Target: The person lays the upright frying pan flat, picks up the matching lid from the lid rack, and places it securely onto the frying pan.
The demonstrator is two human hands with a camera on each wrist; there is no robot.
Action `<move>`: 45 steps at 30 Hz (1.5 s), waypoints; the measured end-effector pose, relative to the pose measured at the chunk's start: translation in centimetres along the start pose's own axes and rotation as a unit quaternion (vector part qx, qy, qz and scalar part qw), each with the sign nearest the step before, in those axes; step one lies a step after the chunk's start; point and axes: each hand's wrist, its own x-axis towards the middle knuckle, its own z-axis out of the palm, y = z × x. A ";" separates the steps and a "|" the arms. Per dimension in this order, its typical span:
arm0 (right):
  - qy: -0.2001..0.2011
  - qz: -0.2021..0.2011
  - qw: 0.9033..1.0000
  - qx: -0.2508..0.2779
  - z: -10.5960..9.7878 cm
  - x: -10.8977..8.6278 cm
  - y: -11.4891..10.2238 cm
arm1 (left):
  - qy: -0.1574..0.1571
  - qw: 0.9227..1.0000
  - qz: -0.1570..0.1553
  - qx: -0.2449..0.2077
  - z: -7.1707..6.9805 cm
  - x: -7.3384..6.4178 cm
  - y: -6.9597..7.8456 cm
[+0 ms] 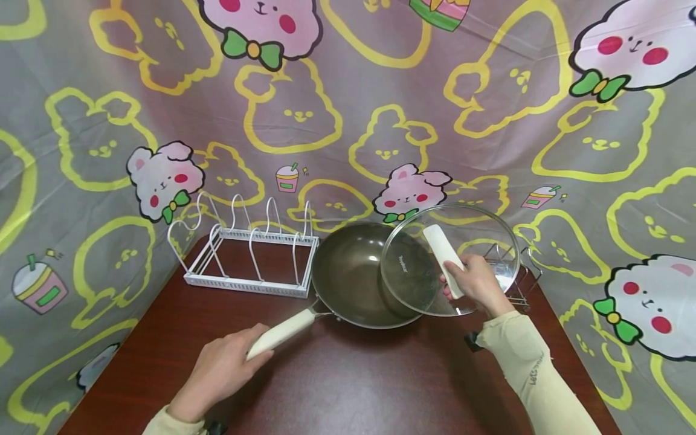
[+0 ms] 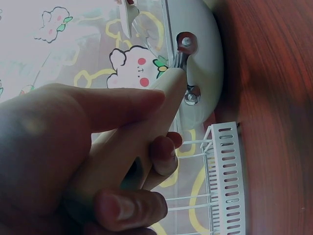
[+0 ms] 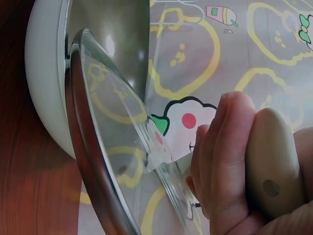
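A deep wok (image 1: 353, 278) with a dark inside and a pale outside stands on the table. My left hand (image 1: 225, 365) grips its cream handle (image 1: 285, 332); the left wrist view shows thumb and fingers wrapped around it. A round glass lid (image 1: 408, 266) with a metal rim is tilted over the wok's right side. By its cream handle (image 1: 440, 254) my right hand (image 1: 473, 281) holds the lid, fingers curled round the grip. In the right wrist view the lid's rim (image 3: 88, 147) overlaps the wok's edge; whether they touch I cannot tell.
A white wire rack (image 1: 250, 287) with upright loops stands left of the wok. Behind the lid at the right is a small metal wire rack (image 1: 530, 272), partly hidden. A patterned cloth (image 1: 348, 121) hangs around the brown table (image 1: 353, 380).
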 end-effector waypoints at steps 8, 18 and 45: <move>-0.003 0.006 1.000 0.006 0.2 0.1 0.1 | -0.002 1.000 -0.003 0.003 0.0 -0.1 0.0; -0.004 -0.001 1.000 0.001 0.3 0.1 0.2 | 0.001 1.000 0.003 0.006 0.2 0.0 0.0; -0.015 0.004 1.000 0.014 0.7 0.4 0.0 | -0.003 1.000 -0.001 0.001 0.0 0.0 0.0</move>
